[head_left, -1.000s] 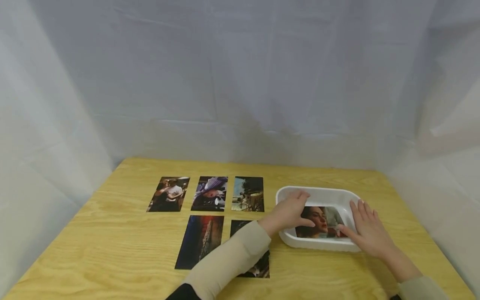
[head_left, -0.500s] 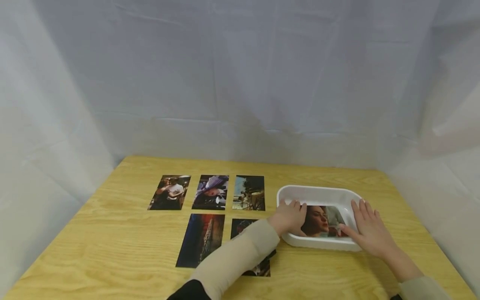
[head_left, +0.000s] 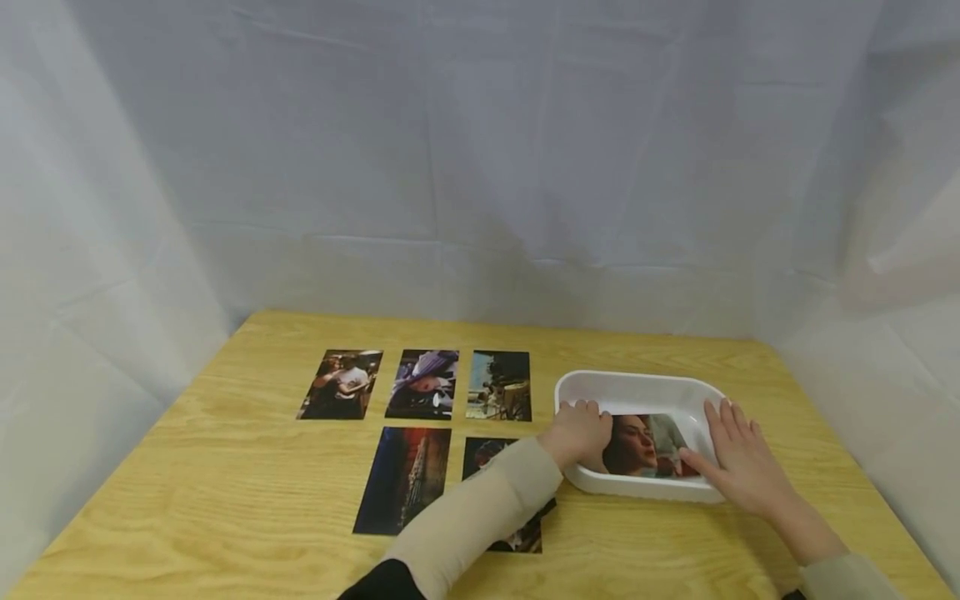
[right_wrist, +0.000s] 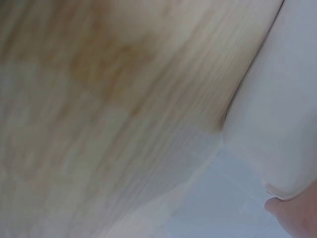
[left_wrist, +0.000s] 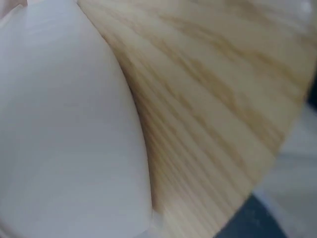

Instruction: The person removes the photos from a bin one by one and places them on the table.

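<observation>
In the head view a white plastic tray (head_left: 637,383) stands on the right of the table, a photo (head_left: 630,446) of a face in profile lying inside it. My left hand (head_left: 577,435) reaches over the tray's left end. Its fingers are curled down at the photo's left edge, and the fingertips are hidden. My right hand (head_left: 746,462) lies along the right rim with straight fingers, its thumb at the photo's right side. The left wrist view shows the tray's outer wall (left_wrist: 74,124); in the right wrist view the wall (right_wrist: 282,109) appears with a fingertip (right_wrist: 292,213) below it.
Left of the tray, photos lie in two rows: a couple photo (head_left: 341,383), a purple-toned photo (head_left: 422,383) and an outdoor photo (head_left: 498,385) behind, a blue-and-red photo (head_left: 405,479) in front. My left forearm partly covers another dark photo (head_left: 517,540). White sheeting (head_left: 480,167) surrounds the wooden table (head_left: 225,500).
My left hand has moved from above the photo to its left edge and curled its fingers. The photo has shifted very slightly within the tray. My right hand has stayed nearly still.
</observation>
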A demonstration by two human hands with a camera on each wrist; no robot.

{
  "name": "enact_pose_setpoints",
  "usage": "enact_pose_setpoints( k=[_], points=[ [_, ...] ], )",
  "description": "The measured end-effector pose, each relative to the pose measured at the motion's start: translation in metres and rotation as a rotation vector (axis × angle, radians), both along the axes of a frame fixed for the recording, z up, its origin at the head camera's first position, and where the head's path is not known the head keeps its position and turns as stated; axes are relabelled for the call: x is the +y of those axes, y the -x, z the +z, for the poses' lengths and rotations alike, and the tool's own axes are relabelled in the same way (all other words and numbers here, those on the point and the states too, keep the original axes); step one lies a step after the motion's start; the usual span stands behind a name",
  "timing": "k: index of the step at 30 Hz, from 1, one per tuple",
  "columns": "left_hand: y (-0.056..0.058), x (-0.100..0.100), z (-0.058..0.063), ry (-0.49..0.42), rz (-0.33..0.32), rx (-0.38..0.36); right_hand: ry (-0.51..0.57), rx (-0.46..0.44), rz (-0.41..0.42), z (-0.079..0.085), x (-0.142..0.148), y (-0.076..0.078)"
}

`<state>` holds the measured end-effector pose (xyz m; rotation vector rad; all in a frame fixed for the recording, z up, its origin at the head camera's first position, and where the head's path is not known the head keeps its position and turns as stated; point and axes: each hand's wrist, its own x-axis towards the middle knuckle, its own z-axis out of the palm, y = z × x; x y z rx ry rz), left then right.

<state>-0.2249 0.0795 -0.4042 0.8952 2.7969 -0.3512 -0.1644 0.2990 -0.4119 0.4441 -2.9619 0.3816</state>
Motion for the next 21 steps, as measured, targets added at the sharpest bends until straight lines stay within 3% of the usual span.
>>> enact_pose_setpoints(
  k=[8, 14, 17, 21],
  points=[
    [0.0, 0.003, -0.002, -0.081, 0.085, 0.054, 0.008, 0.025, 0.002, -0.002, 0.001, 0.0],
    [0.003, 0.002, -0.003, -0.233, 0.1, 0.104, 0.011, 0.002, -0.003, -0.001, 0.0, 0.001],
    [0.005, 0.002, -0.001, -0.358, 0.098, 0.067, 0.009, -0.007, -0.003, -0.001, 0.001, 0.002],
    [0.011, 0.001, 0.002, -0.522, 0.091, -0.041, 0.007, -0.012, 0.001, -0.001, 0.002, 0.002]
  ],
)
